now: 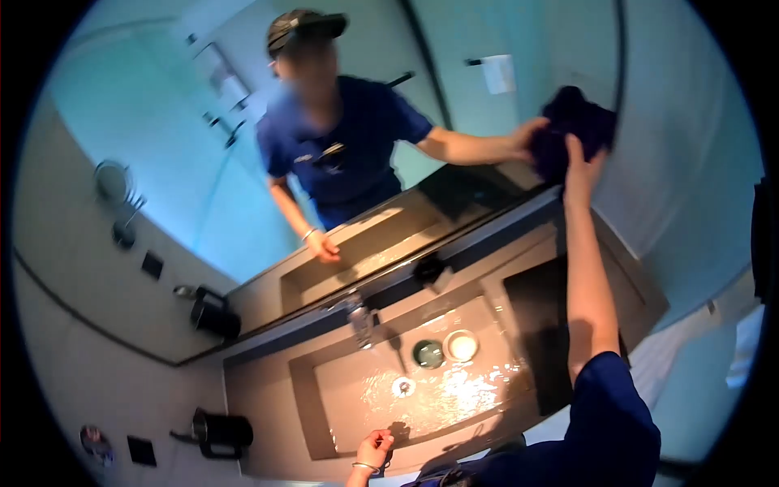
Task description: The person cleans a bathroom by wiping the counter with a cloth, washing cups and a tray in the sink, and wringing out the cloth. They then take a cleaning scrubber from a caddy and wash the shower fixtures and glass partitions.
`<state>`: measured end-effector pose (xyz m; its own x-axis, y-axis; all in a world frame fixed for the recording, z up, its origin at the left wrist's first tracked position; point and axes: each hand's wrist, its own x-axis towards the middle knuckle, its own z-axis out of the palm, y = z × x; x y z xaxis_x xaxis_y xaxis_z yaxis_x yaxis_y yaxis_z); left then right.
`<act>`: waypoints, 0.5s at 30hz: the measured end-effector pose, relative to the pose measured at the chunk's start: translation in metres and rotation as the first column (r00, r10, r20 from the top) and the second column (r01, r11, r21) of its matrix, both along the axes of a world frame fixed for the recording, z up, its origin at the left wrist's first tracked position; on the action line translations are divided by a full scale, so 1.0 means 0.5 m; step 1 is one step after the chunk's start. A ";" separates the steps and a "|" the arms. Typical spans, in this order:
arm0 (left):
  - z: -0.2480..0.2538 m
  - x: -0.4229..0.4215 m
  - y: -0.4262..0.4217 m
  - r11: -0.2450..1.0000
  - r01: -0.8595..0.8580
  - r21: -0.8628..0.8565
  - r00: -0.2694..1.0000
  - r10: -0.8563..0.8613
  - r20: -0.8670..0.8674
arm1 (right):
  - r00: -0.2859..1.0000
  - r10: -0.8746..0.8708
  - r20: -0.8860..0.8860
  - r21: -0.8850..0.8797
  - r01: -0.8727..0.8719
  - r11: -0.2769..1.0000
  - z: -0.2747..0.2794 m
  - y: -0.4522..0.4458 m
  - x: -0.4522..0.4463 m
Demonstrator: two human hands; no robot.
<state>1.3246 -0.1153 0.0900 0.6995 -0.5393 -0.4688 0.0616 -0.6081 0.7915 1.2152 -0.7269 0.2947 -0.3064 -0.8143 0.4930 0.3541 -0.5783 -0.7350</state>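
My right hand (582, 174) reaches far up to the right and presses a dark purple cloth (574, 122) against the mirror (454, 89). The fingers are closed on the cloth, and its reflection merges with it. Low in the view, my left hand (375, 448) hangs over the front edge of the sink (308, 406), a bracelet at its wrist. Its fingers are loosely curled, slightly apart, and nothing shows in them. Inside the wet, brightly lit basin are a green round dish (428, 354) and a pale round dish (462, 346), beside the drain (403, 387).
A clear bottle (359, 321) stands at the basin's back edge, near the dark faucet (430, 269). On the counter's left is a black kettle (221, 433). A dark panel (540, 333) covers the counter right of the basin. The mirror reflects a person in cap and blue shirt.
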 end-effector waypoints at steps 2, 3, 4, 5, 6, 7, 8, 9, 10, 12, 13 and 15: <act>0.037 0.009 0.046 0.975 0.026 0.219 0.955 -0.089 0.281 | 0.956 -0.277 -0.100 0.020 0.280 0.960 -0.041 0.046 0.058; 0.019 0.023 0.087 0.971 0.017 0.237 0.918 -0.109 0.381 | 0.890 -0.420 -0.179 -0.038 0.420 0.907 -0.054 0.092 0.101; 0.009 0.039 0.113 0.974 0.009 0.226 0.920 -0.096 0.380 | 0.892 -0.401 -0.209 -0.146 0.377 0.915 -0.050 0.172 0.152; 0.002 0.048 0.140 0.981 0.020 0.193 0.863 -0.115 0.492 | 0.905 -0.368 -0.214 -0.161 0.339 0.927 -0.034 0.282 0.215; 0.001 0.059 0.171 0.985 0.031 0.171 0.791 -0.129 0.599 | 0.902 -0.324 -0.284 -0.248 0.258 0.934 -0.055 0.363 0.274; -0.005 0.063 0.191 0.989 -0.007 0.146 0.781 -0.086 0.619 | 0.976 -0.145 -0.161 -0.204 0.111 0.973 -0.065 0.468 0.353; 0.004 0.067 0.198 0.988 0.032 0.153 0.767 -0.122 0.630 | 0.939 -0.211 -0.270 -0.301 0.126 0.945 -0.125 0.553 0.433; -0.014 0.069 0.212 0.997 0.062 0.053 0.718 -0.081 0.691 | 0.961 0.275 0.010 -0.282 -0.261 0.923 -0.125 0.673 0.514; -0.023 0.067 0.221 0.996 0.075 0.052 0.710 -0.090 0.698 | 0.714 -0.164 -0.681 -0.482 -0.267 0.834 -0.110 0.756 0.524; -0.081 0.058 0.243 0.996 0.029 0.087 0.637 -0.086 0.766 | 0.518 -0.004 -0.856 -0.418 -0.686 0.596 -0.067 0.953 0.631; -0.061 0.060 0.239 0.985 0.060 0.164 0.615 -0.166 0.771 | 0.607 0.079 -0.790 -0.526 -0.739 0.420 -0.097 1.039 0.723; -0.079 0.054 0.237 0.996 0.031 0.086 0.585 -0.088 0.807 | 0.590 0.284 -0.756 -0.575 -0.806 0.143 -0.139 1.209 0.884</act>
<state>1.3515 0.0032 0.0505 0.7723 -0.5866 0.2437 -0.6245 -0.6310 0.4602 1.6572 -0.1224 0.2250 0.4481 0.2640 0.8541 0.7152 -0.6791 -0.1653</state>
